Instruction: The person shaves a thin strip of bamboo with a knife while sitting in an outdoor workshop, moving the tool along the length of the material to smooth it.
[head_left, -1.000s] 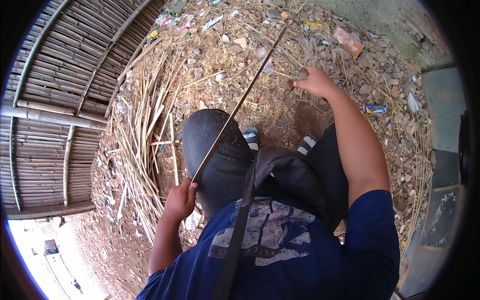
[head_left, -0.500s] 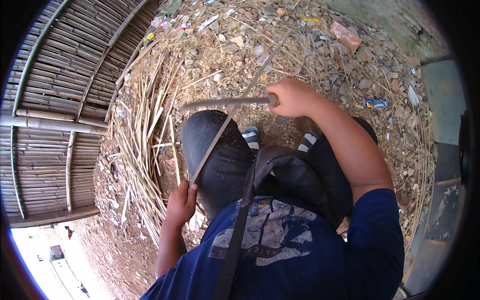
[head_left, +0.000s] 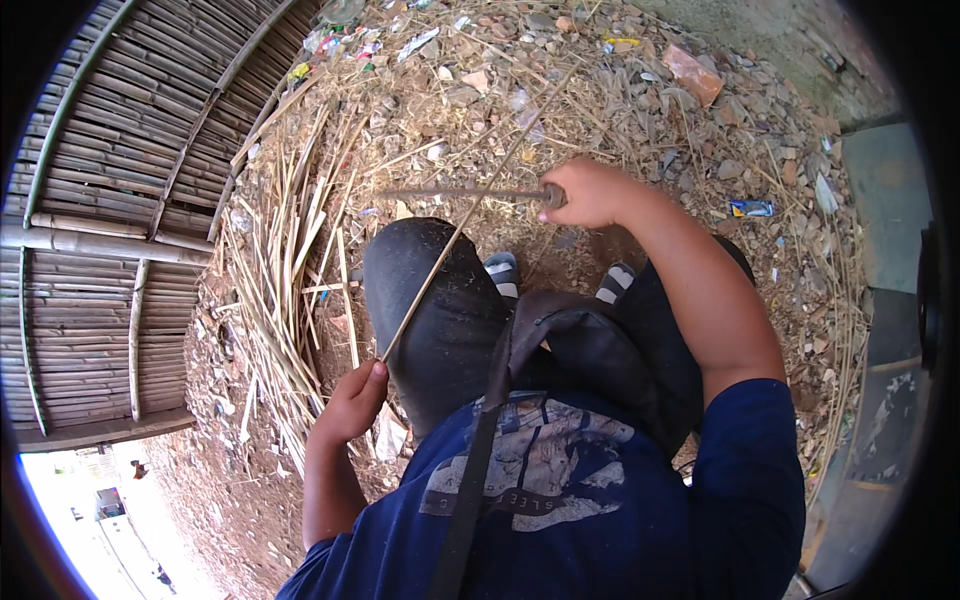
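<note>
My left hand [head_left: 355, 402] is closed by my left knee, pinching the lower end of a long bamboo strip [head_left: 440, 262] between thumb and fingers. The strip slants up and away to the right, passing over my left thigh, and shows its narrow edge. In front of my knees, my right hand [head_left: 590, 192] grips the handle of a long knife [head_left: 440, 193]. Its blade points left and crosses the strip, thin and partly blurred. Whether blade and strip touch, I cannot tell.
Many split bamboo strips [head_left: 285, 260] lie in a pile to my left, beside a bamboo-slat wall [head_left: 90, 180]. Stones, shavings and litter cover the ground, with a brick piece [head_left: 693, 75] far right. A grey panel [head_left: 885, 200] stands on the right.
The bamboo strip has turned in my left hand, from its flat face to its narrow edge. The knife has turned too, its blade now looking thinner, and has shifted slightly right.
</note>
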